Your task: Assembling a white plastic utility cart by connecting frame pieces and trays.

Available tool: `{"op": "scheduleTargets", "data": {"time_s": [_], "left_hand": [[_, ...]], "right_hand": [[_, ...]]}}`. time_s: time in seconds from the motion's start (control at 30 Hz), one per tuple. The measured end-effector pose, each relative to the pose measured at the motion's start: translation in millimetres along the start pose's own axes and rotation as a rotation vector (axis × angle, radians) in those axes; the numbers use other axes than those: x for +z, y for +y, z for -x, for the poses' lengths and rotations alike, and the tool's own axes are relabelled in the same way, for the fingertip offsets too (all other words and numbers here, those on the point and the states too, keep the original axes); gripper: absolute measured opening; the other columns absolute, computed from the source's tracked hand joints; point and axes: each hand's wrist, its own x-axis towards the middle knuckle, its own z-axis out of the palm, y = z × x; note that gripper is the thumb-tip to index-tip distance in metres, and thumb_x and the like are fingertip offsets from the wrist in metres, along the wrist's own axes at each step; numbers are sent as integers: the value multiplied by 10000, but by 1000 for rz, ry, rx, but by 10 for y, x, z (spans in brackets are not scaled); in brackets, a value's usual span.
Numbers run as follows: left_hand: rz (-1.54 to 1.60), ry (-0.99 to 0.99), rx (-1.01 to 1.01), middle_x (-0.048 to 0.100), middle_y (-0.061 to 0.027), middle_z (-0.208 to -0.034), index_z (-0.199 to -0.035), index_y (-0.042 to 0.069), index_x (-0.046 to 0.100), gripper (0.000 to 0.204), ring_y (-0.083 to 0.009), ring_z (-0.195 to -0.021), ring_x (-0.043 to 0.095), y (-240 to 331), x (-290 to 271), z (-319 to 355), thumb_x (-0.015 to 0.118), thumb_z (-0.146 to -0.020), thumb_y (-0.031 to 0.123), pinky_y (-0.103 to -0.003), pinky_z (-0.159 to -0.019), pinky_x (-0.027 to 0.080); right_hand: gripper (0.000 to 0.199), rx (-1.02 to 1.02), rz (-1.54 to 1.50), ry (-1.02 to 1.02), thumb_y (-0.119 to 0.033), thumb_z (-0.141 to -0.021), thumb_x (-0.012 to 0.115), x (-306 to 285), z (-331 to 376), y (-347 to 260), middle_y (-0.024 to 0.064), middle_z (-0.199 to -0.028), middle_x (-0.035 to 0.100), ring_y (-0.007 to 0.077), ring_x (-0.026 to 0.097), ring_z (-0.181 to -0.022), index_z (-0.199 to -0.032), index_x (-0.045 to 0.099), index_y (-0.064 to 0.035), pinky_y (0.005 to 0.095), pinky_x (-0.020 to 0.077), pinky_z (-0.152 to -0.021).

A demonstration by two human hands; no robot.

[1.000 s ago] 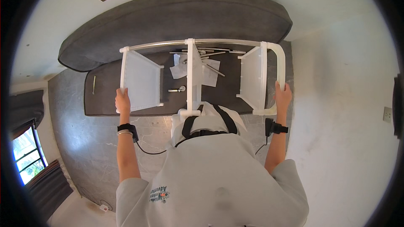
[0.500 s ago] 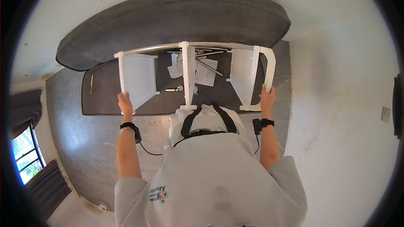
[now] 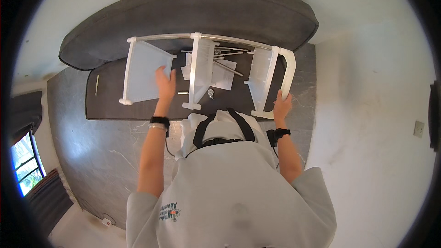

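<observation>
White rack (image 3: 202, 66) spans leftward from the right grip (image 3: 282, 106) grasping it; left grip (image 3: 165, 85) unclenched.

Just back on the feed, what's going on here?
A person's right hand holds a white rack by its curved end. The left hand is at the right edge of the rack's leftmost panel; whether it grips is unclear. Silver rods and paper sheets lie on the dark grey sofa seat.

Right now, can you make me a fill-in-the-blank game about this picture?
1. The person's bare ____-hand grip holds the smooth, curved white tube.
2. The long, open-framed white rack shows ____ broad white panels.
3. The black-framed glass window is on the picture's ____ side.

Missing words: right; three; left.
</observation>
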Motion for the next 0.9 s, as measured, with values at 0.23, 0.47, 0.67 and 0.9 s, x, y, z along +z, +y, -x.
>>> {"op": "scheduleTargets", "data": {"time_s": [0.23, 0.47, 0.67, 0.9], "left_hand": [[298, -180, 17, 456, -243, -1104, -1161, -58, 373, 482, -402, -1008, 459, 756, 709, -398, 603, -806, 172, -420, -869, 383], [236, -184, -68, 412, -289, -1139, -1176, -31, 325, 519, -431, -1053, 428, 790, 882, -641, 607, -770, 127, -434, -871, 387], [170, -359, -216, 515, -289, -999, -1070, -2, 342, 376, -455, -932, 504, 621, 971, -545, 564, -788, 109, -500, -774, 417], [137, -383, -235, 546, -280, -920, -1006, 15, 332, 272, -469, -853, 525, 710, 879, -466, 510, -815, 94, -520, -712, 429]], "right_hand": [[379, 13, -61, -17, -285, -855, 560, 83, 136, 110, 158, -771, 579, 209, 582, -547, -1016, 454, 41, 310, 480, -484], [363, 45, -45, -81, -266, -855, 558, 1, 96, 55, 182, -794, 578, 236, 594, -562, -1021, 425, 28, 323, 494, -476], [362, 44, -105, -86, -262, -851, 564, -8, 96, -30, 140, -768, 562, 174, 556, -513, -1018, 432, 30, 290, 470, -465], [366, 142, -36, -204, -278, -845, 574, -144, -20, -25, 168, -802, 575, 225, 604, -619, -1008, 436, 20, 325, 486, -554]]}}
